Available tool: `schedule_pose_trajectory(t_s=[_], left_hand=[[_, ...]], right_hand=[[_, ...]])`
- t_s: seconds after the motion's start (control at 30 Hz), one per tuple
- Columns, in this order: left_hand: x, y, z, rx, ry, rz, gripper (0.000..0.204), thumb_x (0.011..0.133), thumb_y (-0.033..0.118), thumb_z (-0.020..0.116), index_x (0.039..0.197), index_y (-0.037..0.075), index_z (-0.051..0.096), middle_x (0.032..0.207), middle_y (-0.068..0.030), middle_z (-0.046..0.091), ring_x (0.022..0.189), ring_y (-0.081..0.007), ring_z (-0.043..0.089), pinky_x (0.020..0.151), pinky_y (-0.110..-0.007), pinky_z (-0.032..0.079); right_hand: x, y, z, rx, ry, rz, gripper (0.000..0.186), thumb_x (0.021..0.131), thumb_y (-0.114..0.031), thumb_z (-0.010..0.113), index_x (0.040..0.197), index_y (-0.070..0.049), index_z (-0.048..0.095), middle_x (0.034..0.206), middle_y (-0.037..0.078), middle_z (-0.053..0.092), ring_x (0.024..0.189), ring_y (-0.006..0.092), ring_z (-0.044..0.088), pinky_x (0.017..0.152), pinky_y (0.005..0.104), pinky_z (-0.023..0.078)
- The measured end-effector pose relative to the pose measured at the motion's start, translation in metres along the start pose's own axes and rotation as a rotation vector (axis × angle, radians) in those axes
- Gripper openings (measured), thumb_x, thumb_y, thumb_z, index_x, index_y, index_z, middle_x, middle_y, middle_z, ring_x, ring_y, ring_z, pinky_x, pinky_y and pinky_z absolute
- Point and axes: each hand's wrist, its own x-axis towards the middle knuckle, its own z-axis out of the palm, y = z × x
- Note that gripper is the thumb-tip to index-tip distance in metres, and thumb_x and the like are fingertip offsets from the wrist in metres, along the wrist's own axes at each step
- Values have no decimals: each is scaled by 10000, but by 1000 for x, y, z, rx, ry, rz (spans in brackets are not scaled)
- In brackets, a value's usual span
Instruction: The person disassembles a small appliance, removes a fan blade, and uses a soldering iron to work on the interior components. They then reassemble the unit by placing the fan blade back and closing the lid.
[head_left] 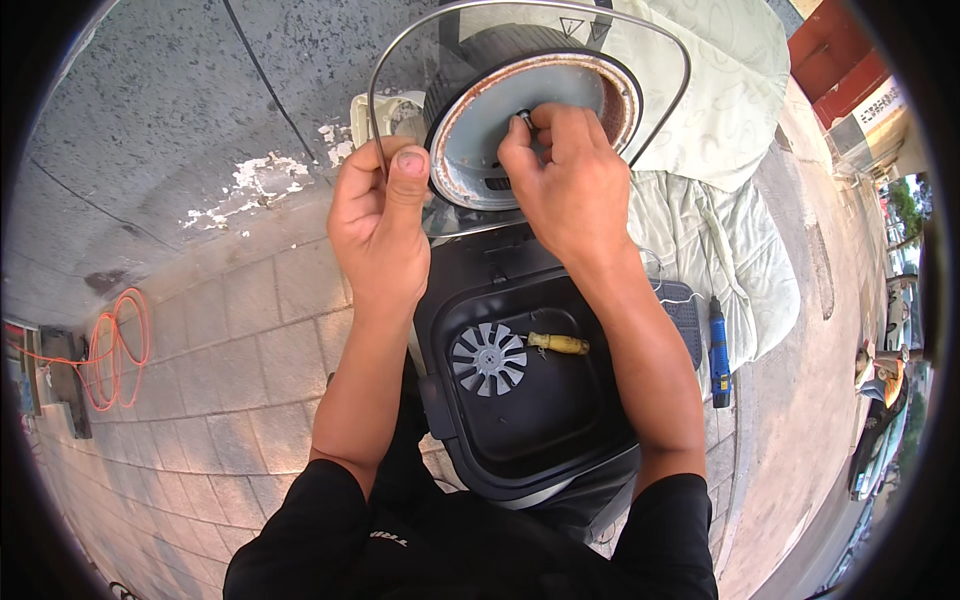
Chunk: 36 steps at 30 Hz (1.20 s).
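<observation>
In front of me an appliance body is tipped so that its round, rust-edged metal housing (pixel 480 120) faces me. A bent metal rim (pixel 440 18) arches around it. My left hand (pixel 385 205) is closed at the rim's left side, thumb and fingers pinching it. Inside the housing, the closed fingertips of my right hand (pixel 570 175) pinch a small dark cylindrical part (pixel 525 118) near the centre; its exact kind is partly hidden. Below my hands sits a black square basket (pixel 560 462). It holds a grey finned fan wheel (pixel 489 359) and a yellow-handled screwdriver (pixel 558 344).
Pale green cloth (pixel 735 260) is spread on the right. On its edge lie a blue pen-shaped tool (pixel 719 352) and a dark grey pad (pixel 680 318). An orange cable (pixel 118 345) loops over the paving at left. A grey wall (pixel 150 110) with peeling paint stands at upper left.
</observation>
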Motion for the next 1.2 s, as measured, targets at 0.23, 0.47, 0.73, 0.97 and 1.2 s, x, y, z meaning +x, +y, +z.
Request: schedule_pose_trajectory(t_s=[0.23,0.47,0.73,0.97,1.2], left_hand=[[1,-3,3,42,-1,29,290,1018,243,767,1137,-9,685,947,-6,677,813,-64,565,736,-221,464],[8,-9,-11,15,-69,120,211,1032,194,735,1117,7,690,948,-35,697,825,-111,638,800,-270,536],[2,-5,12,7,-39,72,170,1038,236,731,1051,73,687,841,29,670,698,-46,561,666,-194,447],[10,-10,-6,-20,-137,97,169,1044,236,723,1049,72,685,831,28,674,681,-43,567,654,-189,450],[4,-4,-10,73,-114,70,188,1034,196,729,1100,24,689,937,-15,690,811,-87,624,764,-249,516]], right_hand=[[-9,2,-16,-38,38,-69,205,833,-105,784,926,-37,614,805,98,656,602,305,670,537,405,575],[-46,-15,-109,181,-445,473,169,887,-173,776,908,-31,687,772,71,694,601,187,652,595,330,544],[-104,19,-131,131,-1307,216,174,894,-179,718,919,-8,699,871,184,730,844,390,722,762,460,571],[-150,21,-113,-29,-1542,-51,136,879,-145,695,893,-16,737,872,190,751,869,374,749,784,456,589],[-175,26,-109,-162,-1506,-144,112,895,-122,647,903,-20,692,833,170,725,773,338,747,702,437,587]])
